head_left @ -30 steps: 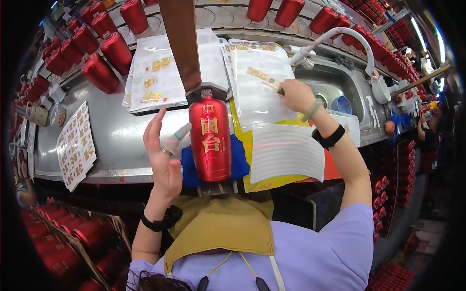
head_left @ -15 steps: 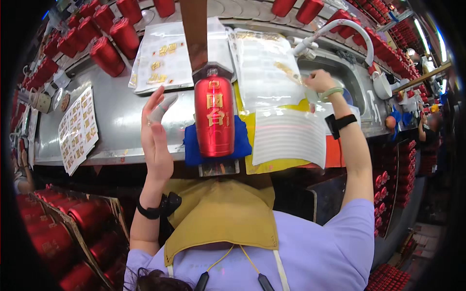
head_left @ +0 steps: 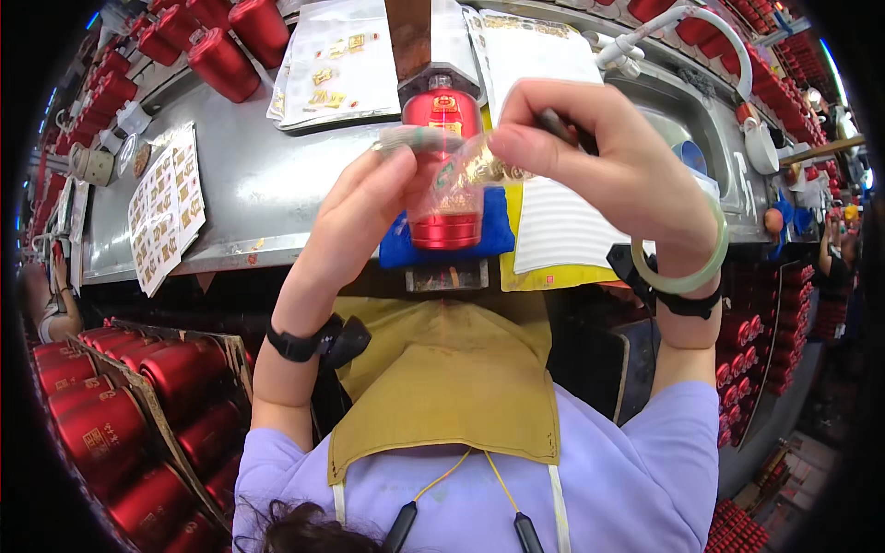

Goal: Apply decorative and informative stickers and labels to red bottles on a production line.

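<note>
Pinched by the fingers of the right hand [head_left: 595, 143] over the red bottle [head_left: 446, 232], the clear gold-patterned film [head_left: 472, 175] could fold if slack; the grip of the left hand [head_left: 369, 198] is unclear.

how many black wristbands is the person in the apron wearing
2: one black wristband behind the left hand, a second black wristband behind the right hand, on the elbow side of the pale green bangle. No others seem hidden.

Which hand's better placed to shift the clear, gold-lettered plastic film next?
Likely the right hand: it pinches the film, which overlaps the glossy red bottle in view. The left hand is close, but contact is unclear.
</note>
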`<state>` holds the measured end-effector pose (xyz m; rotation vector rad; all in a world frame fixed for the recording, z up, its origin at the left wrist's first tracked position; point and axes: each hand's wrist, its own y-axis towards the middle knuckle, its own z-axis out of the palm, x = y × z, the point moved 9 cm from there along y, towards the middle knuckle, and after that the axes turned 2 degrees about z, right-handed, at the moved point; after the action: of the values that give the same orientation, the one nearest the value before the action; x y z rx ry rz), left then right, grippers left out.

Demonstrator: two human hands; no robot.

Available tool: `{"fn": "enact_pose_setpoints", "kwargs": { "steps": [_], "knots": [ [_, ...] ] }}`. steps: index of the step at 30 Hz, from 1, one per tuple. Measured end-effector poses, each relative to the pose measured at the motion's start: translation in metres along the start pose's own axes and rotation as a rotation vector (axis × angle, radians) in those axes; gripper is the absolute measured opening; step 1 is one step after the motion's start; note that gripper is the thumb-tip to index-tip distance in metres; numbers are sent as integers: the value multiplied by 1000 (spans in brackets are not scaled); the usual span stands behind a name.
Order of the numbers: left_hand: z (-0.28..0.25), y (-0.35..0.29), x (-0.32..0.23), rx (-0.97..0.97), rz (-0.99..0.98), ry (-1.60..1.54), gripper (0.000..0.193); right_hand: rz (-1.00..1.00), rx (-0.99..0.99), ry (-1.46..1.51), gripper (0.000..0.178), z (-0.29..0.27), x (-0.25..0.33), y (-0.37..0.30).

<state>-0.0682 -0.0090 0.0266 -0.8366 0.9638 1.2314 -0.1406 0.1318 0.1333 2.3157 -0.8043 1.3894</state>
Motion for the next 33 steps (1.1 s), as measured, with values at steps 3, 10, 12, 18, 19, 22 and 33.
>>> {"fn": "enact_pose_setpoints", "kwargs": {
  "steps": [3,10,12,18,19,22,33],
  "knots": [
    [-16,-25,-1,-131,65,105,36,129,-4,9,25,19,-31,-17],
    [-45,-29,24,-294,6,388,30,240,-190,-74,24,46,-102,-37],
    [-45,-28,32,-268,-58,325,39,248,-213,-35,24,51,-112,-37],
    [-43,-28,41,-316,-70,234,40,301,-253,100,21,63,-127,-38],
    [-44,-28,42,-316,-70,234,40,302,-253,101,21,65,-130,-37],
    [-49,-29,48,-336,-79,141,39,267,-290,134,20,65,-132,-36],
    [-51,-31,53,-352,-78,94,39,278,-257,186,20,67,-136,-35]
  ]
}}
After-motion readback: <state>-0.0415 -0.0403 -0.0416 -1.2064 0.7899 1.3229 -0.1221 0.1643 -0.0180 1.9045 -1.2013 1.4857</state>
